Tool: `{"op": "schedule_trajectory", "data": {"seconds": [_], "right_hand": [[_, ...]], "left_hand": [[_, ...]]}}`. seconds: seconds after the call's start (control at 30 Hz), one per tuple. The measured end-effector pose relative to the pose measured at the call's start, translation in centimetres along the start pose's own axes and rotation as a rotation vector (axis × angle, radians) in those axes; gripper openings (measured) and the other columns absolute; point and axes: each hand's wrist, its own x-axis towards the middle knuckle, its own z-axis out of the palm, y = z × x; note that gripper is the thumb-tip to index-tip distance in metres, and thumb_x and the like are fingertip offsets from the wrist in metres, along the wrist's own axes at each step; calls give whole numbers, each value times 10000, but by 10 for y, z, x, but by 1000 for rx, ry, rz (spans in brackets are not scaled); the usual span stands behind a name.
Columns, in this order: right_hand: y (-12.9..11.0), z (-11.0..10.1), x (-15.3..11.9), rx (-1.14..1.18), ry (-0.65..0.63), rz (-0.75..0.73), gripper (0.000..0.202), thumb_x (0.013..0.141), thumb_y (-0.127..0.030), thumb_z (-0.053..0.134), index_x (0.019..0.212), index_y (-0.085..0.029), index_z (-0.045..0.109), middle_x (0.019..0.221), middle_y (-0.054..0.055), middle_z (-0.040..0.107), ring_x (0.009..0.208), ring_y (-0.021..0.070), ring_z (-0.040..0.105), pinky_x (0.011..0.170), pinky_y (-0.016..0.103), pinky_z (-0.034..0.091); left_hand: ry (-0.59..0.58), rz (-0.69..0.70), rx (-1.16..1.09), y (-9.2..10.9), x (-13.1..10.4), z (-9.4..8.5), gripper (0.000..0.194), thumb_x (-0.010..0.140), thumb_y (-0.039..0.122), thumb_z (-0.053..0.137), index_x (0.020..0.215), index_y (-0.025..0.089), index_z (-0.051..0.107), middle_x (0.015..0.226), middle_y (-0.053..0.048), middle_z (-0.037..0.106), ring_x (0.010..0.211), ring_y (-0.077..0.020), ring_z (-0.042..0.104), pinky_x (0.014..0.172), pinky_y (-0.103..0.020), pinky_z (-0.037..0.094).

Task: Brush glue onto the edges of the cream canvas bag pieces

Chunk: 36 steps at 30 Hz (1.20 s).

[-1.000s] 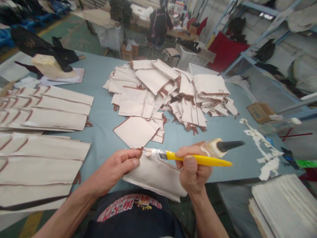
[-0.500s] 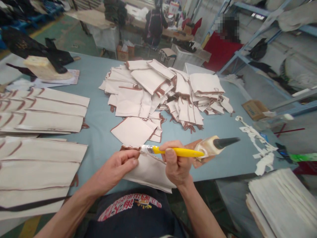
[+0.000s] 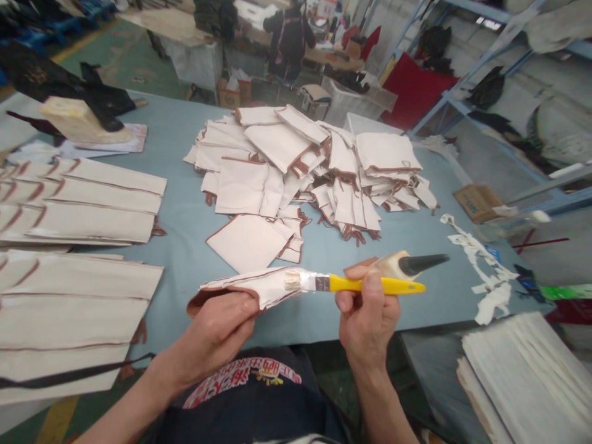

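My left hand point(image 3: 226, 327) pinches the brown-edged end of a cream fabric piece point(image 3: 272, 290) and holds it up over the near table edge. My right hand point(image 3: 370, 302) grips the yellow handle of a brush point(image 3: 342, 283), whose bristles touch the right part of that piece. Just behind my right hand lies a pale container with a black conical tip point(image 3: 420, 264), partly hidden by the fingers. Beyond my hands, one loose cream piece point(image 3: 247, 240) rests in front of a heap of similar pieces point(image 3: 277, 145) with brown edging.
Overlapping rows of cream pieces point(image 3: 92, 216) cover the left of the blue table point(image 3: 185, 228). White scraps point(image 3: 481, 265) and a cardboard box point(image 3: 476, 203) are at the right. Stacked cloth point(image 3: 531, 370) stands at the lower right. A person point(image 3: 289, 43) is in the background.
My right hand and the brush have moved right, away from my left fingers. The held piece has been lifted and turned, and its brown-edged end now shows open at the left.
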Motion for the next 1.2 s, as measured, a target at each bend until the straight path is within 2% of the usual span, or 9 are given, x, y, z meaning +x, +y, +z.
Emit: {"op": "schedule_trajectory", "data": {"seconds": [0.1,0.23,0.4,0.47,0.6,0.77,0.9,1.07,1.2], "right_hand": [[-10,0,-6,-45,-23,38,376,1041,-496,589,818,-197,642,480,-82,492,368,79,439,397,187,334],[-17,6,-18,-94,-97,29,397,1037,-508,588,791,-201,641,445,-84,485,337,84,444,364,179,337],[-18,9,-32,-111,-212,107,439,1040,-526,558,744,-210,629,434,-94,421,289,81,381,291,177,240],[-19,8,-32,-115,-207,115,438,1038,-522,561,738,-210,627,440,-95,409,287,78,363,287,181,222],[-18,6,-29,-133,-133,41,416,1044,-486,554,739,-212,623,447,-99,389,309,78,364,310,182,263],[-12,5,-29,-185,-215,51,384,1051,-447,550,773,-202,650,502,-66,491,331,83,423,316,184,291],[-14,7,-26,-174,-143,45,413,1046,-479,562,745,-205,631,471,-90,407,322,77,380,313,178,274],[-19,11,-24,-114,-213,114,419,1032,-501,583,746,-198,633,474,-89,414,324,69,369,312,172,259],[-19,13,-21,-104,-125,124,446,999,-549,622,724,-199,608,469,-108,359,335,59,320,322,167,244]], "left_hand": [[43,149,116,-4,-5,4,282,946,-43,478,909,209,599,774,-12,685,710,-156,629,694,-252,490],[60,189,210,-7,-8,7,289,948,-46,469,917,200,618,754,-20,691,715,-175,649,704,-277,502],[83,167,271,-7,-13,12,295,965,-32,438,930,209,605,730,-18,682,684,-178,638,682,-288,488],[85,173,276,-7,-13,13,286,966,-28,443,951,206,606,743,-20,691,683,-177,639,682,-290,482],[87,177,271,-7,-13,14,268,974,-22,451,990,192,612,781,-36,711,717,-186,650,700,-294,485],[89,173,312,-8,-17,13,276,956,-46,459,996,197,583,773,-28,696,709,-186,630,712,-292,490],[87,175,322,-8,-20,14,266,975,-28,457,1040,197,582,801,-33,704,727,-189,631,717,-296,491],[108,189,320,-8,-19,15,270,974,-29,438,1006,196,583,794,-43,697,725,-195,622,705,-301,495],[113,199,287,-9,-21,16,254,978,-26,455,1019,179,600,805,-51,701,759,-202,636,734,-309,503]]}}
